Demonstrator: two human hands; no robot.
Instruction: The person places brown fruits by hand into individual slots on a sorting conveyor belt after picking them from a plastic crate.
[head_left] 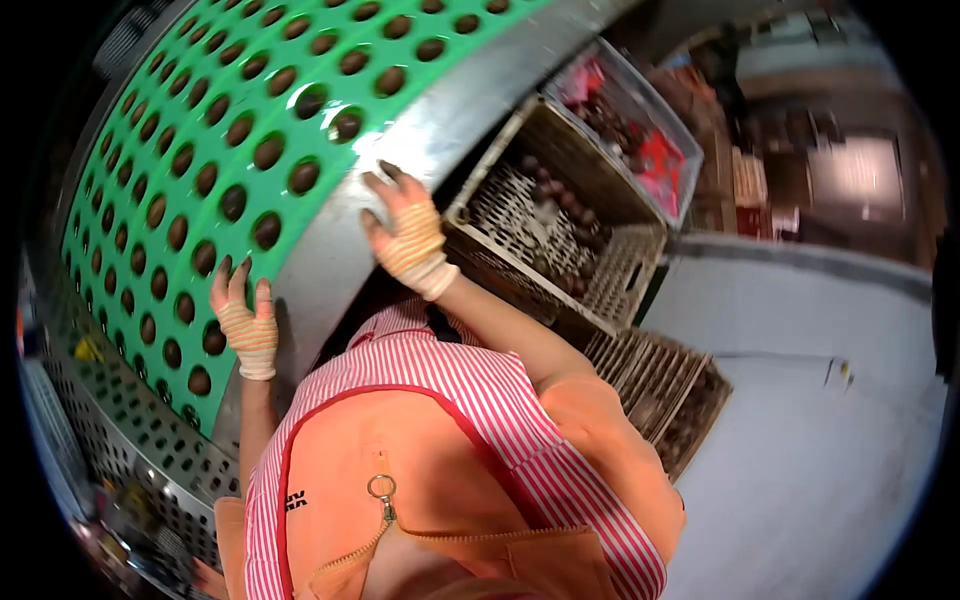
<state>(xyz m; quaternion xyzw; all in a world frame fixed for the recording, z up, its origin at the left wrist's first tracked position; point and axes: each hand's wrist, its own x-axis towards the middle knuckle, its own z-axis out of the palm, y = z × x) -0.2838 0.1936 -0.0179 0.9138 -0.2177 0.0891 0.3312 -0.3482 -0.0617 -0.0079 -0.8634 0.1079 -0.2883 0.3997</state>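
A wet green panel with rows of round holes curves away at the left. Most holes hold a dark brown, round, egg-like object; their exact kind I cannot make out. My left hand, in a striped fingerless glove, is at the panel's near edge with fingers apart, close to the nearest brown objects. My right hand, gloved the same way, is over the shiny metal ledge, its fingers spread and nothing visible in them. Whether either hand touches the surface is hard to tell.
Right of the ledge stands a worn plastic crate with several brown round objects inside. Behind it is a grey bin with red plastic and more brown pieces. A slatted crate sits lower, beside the pale floor.
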